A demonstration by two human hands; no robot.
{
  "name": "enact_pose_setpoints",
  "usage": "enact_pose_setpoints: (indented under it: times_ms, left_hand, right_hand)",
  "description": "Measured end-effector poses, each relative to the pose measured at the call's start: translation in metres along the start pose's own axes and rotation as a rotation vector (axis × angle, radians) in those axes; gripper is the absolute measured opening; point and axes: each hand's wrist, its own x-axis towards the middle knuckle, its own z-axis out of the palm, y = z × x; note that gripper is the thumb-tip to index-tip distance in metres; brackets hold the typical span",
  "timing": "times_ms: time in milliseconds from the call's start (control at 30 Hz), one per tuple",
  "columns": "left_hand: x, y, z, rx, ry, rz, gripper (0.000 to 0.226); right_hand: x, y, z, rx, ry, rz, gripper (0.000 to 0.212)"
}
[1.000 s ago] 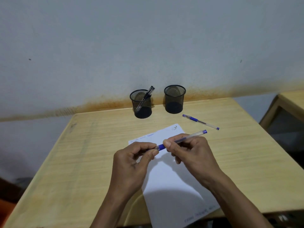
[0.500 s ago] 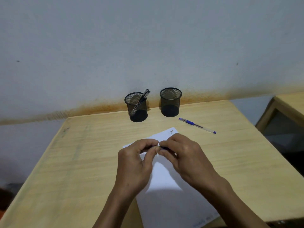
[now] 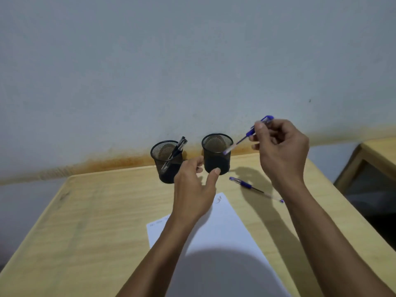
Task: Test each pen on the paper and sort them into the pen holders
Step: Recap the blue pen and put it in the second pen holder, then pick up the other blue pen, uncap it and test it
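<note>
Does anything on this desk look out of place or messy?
Mostly tidy. One blue pen lies loose on the desk beside the paper, outside both pen holders. A rusty orange stain runs along the bottom of the wall, which looks like old damp or dirt.

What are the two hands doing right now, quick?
Left hand: open, thumb touching the right-hand pen holder, holding nothing.
Right hand: pinching a blue pen above that pen holder.

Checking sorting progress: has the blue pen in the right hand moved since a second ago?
Yes. The blue pen went from above the white paper to the right mesh holder.
</note>
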Motion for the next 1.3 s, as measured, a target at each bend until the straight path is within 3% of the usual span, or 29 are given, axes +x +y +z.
enact_pose_setpoints:
  times_ms: [100,333,600,867,933,1000,1100,1300]
  left_hand:
    - [0.03,-0.001,0.025,0.036,-0.013,-0.02,0.052]
    - [0.061,-0.011,0.056,0.099,-0.052,-0.088,0.081]
    - [0.066,-0.021,0.062,0.095,-0.044,-0.08,0.081]
    - [0.067,-0.024,0.061,0.1,-0.047,-0.077,0.071]
    - [0.066,-0.023,0.06,0.103,-0.049,-0.071,0.071]
    - [0.065,-0.02,0.058,0.113,-0.055,-0.079,0.075]
    - [0.064,-0.016,0.056,0.107,-0.067,-0.103,0.082]
    - [0.028,-0.006,0.048,0.102,-0.06,-0.167,0.091]
  right_hand:
    - [0.033,0.013,0.021,0.017,0.034,0.011,0.01]
    - [0.05,0.071,0.05,-0.202,-0.083,0.071,0.018]
    - [0.039,0.092,0.052,-0.271,-0.158,0.15,0.016]
    - [0.031,0.083,0.037,-0.266,-0.12,0.158,0.021]
    - [0.024,0.077,0.022,-0.36,-0.142,0.15,0.015]
    - [0.015,0.079,0.005,-0.588,-0.281,0.162,0.011]
    - [-0.008,0.084,-0.016,-0.929,-0.485,0.217,0.023]
    - [-0.034,0.092,-0.025,-1.127,-0.476,0.01,0.025]
